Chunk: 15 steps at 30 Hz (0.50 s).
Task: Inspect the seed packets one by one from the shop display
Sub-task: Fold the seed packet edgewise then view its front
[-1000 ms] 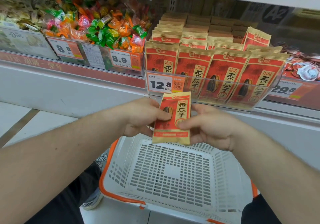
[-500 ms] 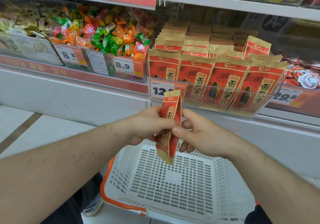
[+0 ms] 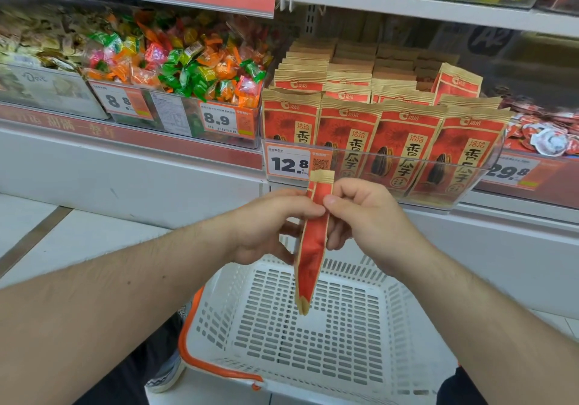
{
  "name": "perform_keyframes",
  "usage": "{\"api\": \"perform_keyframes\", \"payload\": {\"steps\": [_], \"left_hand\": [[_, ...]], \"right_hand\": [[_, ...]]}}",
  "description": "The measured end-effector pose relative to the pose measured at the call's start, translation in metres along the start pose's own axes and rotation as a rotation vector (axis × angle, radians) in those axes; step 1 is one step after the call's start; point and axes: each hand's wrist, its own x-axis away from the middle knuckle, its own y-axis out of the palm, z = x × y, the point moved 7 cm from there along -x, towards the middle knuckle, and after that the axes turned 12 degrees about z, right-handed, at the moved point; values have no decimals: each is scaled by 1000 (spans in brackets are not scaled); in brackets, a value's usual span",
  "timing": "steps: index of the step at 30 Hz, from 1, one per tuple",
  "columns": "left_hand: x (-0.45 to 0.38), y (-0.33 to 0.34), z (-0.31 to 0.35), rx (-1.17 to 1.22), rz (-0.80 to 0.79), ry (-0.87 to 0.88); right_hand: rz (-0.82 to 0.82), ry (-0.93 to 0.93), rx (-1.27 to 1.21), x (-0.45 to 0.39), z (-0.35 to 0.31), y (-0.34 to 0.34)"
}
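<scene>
A red and tan seed packet (image 3: 311, 248) hangs upright and edge-on to the camera, above a white basket. My left hand (image 3: 266, 226) pinches its left side and my right hand (image 3: 363, 216) pinches its right side near the top. Behind them, a clear display bin (image 3: 470, 191) on the shelf holds several rows of the same seed packets (image 3: 404, 141), upright with faces forward. A price tag (image 3: 288, 163) reading 12.8 is stuck on the bin's front left.
A white slotted shopping basket (image 3: 316, 335) with an orange rim sits on the floor below my hands. Left of the seed bin is a bin of wrapped candies (image 3: 175, 63). More snack bins sit at far left and far right.
The packet has turned from facing the camera to edge-on, still between both hands. The view has shifted slightly closer to the shelf.
</scene>
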Motion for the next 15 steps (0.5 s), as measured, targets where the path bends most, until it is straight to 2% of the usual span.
{"api": "perform_keyframes", "payload": {"steps": [3, 6, 12, 15], "left_hand": [[2, 8, 0, 131, -165, -23], [1, 12, 0, 183, -241, -25], [-1, 13, -1, 203, -256, -31], [0, 12, -1, 169, -206, -53]], "right_hand": [[-56, 45, -182, 0, -4, 3], [-86, 62, -234, 1, -2, 3], [-95, 69, -257, 0, -1, 3], [-75, 61, -226, 1, 0, 3]]}}
